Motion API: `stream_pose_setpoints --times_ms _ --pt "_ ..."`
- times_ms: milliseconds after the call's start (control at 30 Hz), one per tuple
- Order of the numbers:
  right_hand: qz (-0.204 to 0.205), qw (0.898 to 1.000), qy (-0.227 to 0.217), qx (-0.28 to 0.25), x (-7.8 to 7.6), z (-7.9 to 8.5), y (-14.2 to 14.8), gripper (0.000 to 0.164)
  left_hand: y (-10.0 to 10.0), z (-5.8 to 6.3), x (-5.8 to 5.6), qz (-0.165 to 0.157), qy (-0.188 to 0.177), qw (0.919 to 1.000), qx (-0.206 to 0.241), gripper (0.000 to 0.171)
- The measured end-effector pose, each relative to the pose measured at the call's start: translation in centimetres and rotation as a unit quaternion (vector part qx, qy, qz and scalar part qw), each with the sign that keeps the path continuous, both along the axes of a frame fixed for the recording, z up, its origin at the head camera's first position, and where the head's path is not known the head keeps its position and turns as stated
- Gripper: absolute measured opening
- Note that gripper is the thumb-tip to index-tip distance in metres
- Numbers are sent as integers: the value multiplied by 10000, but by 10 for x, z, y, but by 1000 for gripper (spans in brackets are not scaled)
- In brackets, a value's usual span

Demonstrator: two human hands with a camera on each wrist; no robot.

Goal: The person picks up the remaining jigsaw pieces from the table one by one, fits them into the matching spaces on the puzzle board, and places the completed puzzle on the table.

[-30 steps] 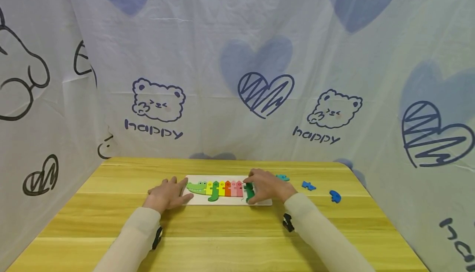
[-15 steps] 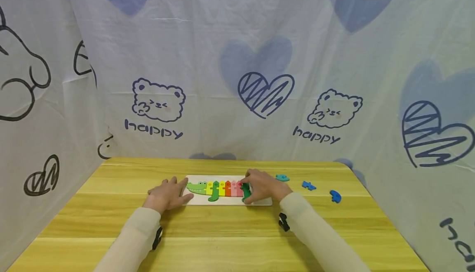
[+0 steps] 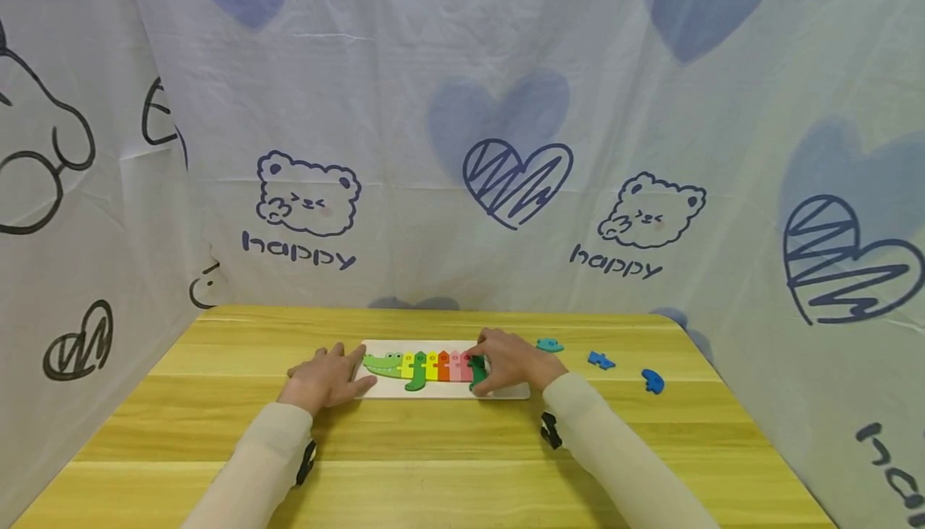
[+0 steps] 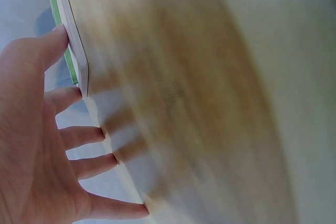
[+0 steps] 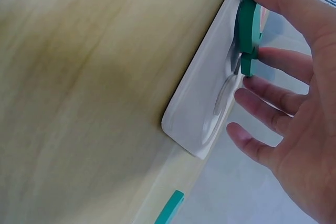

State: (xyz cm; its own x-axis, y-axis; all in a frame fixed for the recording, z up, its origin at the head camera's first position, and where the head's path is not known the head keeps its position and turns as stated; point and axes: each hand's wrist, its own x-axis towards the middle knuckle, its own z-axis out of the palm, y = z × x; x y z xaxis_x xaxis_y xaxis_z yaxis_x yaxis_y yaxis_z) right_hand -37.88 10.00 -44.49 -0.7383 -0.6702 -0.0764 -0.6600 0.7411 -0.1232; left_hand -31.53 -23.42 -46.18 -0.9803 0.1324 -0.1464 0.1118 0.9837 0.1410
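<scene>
- the left hand (image 3: 325, 376) reaches in from the left and lies palm down at the left end of the white board (image 3: 448, 392); its fingers are spread apart and nearly straight, holding nothing.
- in the left wrist view its thumb and index fingertip touch the board's end, while the other three fingertips rest on the wooden table (image 3: 433, 465) just beside it.
- the right hand (image 3: 509, 364) arches over the right part of the board, its wrist coming in from the right; thumb and index finger pinch the dark green piece (image 5: 249, 22) between them, and the other three fingers are apart from one another, slightly bent.
- the dark green piece is at the right end of the coloured row, next to the pink pieces (image 3: 461, 368); it is thick and smooth-sided and stands proud of the board's face. whether it is fully seated cannot be told.
- beyond it, the board shows a curved groove (image 5: 226, 98) near its right end.
- leftward along the board run an orange-red piece (image 3: 444, 368), yellow and green ones, and the light green crocodile head (image 3: 383, 364) with two eyes and a toothed mouth.
- right of the board lie a teal piece (image 3: 550, 345), a blue piece (image 3: 601, 360) and a darker blue curved piece (image 3: 653, 382), well apart from one another.
</scene>
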Motion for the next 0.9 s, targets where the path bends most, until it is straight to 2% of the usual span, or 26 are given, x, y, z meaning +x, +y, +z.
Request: stream_pose_setpoints --times_ms 433,900 --pt "48 9998 6 166 -2 -2 2 71 0 2 1 10 -9 10000 1 79" --pt "-23 10000 54 38 -1 -4 4 74 1 3 2 9 -36 10000 1 79"
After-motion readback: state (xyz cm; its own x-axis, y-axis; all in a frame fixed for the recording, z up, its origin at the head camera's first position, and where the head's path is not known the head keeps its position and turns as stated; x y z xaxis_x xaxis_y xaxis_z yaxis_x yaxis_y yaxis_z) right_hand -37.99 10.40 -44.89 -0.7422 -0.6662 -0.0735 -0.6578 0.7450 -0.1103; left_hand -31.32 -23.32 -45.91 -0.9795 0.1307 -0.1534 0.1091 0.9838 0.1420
